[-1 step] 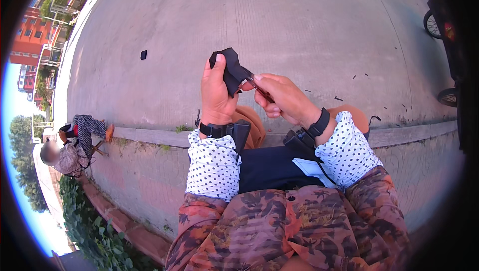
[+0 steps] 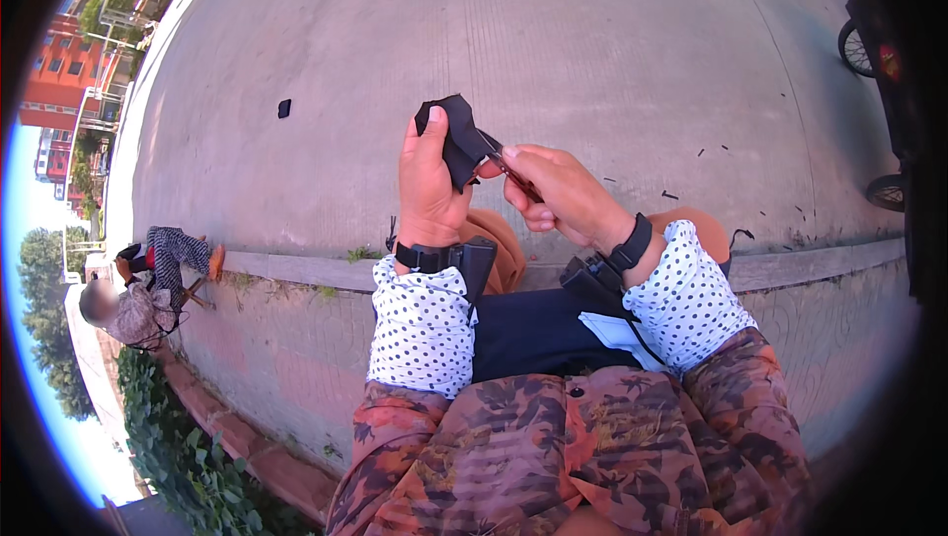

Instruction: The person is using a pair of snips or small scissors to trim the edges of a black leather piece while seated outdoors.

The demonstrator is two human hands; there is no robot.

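Observation:
My left hand (image 2: 431,176) is closed around a folded piece of black cloth (image 2: 457,136), its thumb lying along the front. A slim dark-red tool that looks like thread snips (image 2: 519,181) sits in my right hand (image 2: 568,191), gripped between thumb and fingers. The tool's tip meets the cloth's right edge; too little of it shows to tell whether its blades are apart. Both hands are raised in front of my knees. Dark fabric (image 2: 538,334) covers my lap, with a pale blue-white piece (image 2: 612,332) on it.
A small black object (image 2: 284,109) lies on the concrete (image 2: 592,42) at the far left. Several dark scraps (image 2: 670,194) are scattered to the right. A kerb (image 2: 829,262) runs across by my knees. Another person (image 2: 148,299) sits at left; a wheeled vehicle (image 2: 879,92) stands at right.

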